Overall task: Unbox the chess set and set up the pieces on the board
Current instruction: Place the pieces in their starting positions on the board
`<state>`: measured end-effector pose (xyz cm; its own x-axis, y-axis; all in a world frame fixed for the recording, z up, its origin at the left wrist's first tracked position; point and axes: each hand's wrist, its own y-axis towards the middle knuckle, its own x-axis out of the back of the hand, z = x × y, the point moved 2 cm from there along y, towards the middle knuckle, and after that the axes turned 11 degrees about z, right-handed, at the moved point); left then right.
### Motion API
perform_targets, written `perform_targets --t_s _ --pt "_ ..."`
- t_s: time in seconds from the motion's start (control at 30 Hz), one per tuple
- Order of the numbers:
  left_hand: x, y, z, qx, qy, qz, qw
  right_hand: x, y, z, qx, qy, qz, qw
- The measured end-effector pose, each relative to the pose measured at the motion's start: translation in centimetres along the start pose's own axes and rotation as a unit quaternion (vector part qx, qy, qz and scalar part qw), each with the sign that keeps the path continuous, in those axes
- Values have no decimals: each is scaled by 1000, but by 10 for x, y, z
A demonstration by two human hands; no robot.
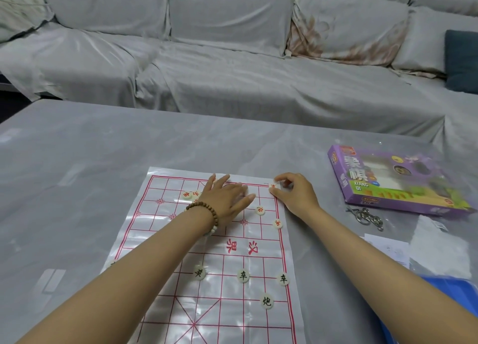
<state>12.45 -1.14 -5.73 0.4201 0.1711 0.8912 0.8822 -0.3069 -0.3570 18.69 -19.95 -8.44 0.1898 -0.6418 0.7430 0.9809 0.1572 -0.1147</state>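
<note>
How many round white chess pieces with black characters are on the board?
4 showing, all on the near half of the red-lined plastic board: left piece, middle piece, right-edge piece, and nearest piece below them. The left forearm may hide others.

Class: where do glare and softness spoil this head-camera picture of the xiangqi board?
Head view: glare washes out grid lines on the glossy xiangqi board; pale reflections streak the table cover at left; the purple xiangqi box looks soft, small print unreadable.
</note>
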Motion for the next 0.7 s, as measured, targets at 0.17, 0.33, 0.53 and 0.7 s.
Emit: perform_targets --t_s 0.17,0.33,0.53,0.7 --pt "25 -25 44 -4 -96 -167 981 -5 -8 34 45 23 6 999" --pt "19 -53 83 40 -88 -115 989 -33 -16 83 105 -27 113 988" --pt "-4 -55 97 31 -66 -63 995 -58 -12 108 77 -15 159 984" --pt "-8 -52 104 32 -70 -71 995 -65 -8 116 66 -26 194 978"
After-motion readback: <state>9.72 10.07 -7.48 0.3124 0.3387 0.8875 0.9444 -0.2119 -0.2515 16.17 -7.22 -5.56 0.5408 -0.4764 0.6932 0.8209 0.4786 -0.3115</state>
